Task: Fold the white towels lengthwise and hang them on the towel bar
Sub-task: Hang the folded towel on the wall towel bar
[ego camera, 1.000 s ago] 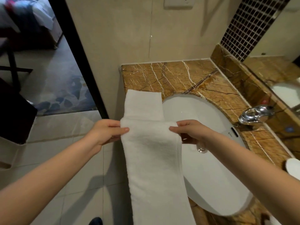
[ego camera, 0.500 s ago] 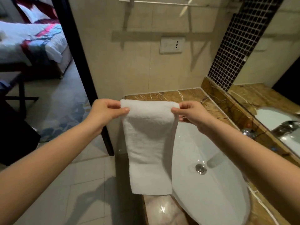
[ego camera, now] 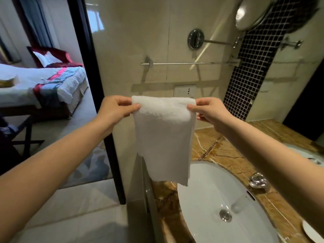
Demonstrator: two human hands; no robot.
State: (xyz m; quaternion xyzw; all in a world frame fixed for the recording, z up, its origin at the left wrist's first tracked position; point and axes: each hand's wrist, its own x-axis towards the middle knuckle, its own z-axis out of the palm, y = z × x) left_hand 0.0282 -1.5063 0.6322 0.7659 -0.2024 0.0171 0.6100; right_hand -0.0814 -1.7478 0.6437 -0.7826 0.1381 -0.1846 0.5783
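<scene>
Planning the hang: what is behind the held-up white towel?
The beige wall, with the towel bar and a wall socket showing above the white towel. The wall stretch and the counter corner directly behind it are covered.

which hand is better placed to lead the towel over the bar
Probably the right hand: it pinches the towel below the towel bar; the left hand sits outside its left end.

The brown marble worktop [ego camera: 219, 151] is carrying a white oval basin [ego camera: 201, 199] set into its surface. A chrome tap [ego camera: 258, 180] is standing at the mirror-side edge, just beside the basin. A white dish [ego camera: 313, 232], partly out of view, is resting near the same edge.
</scene>
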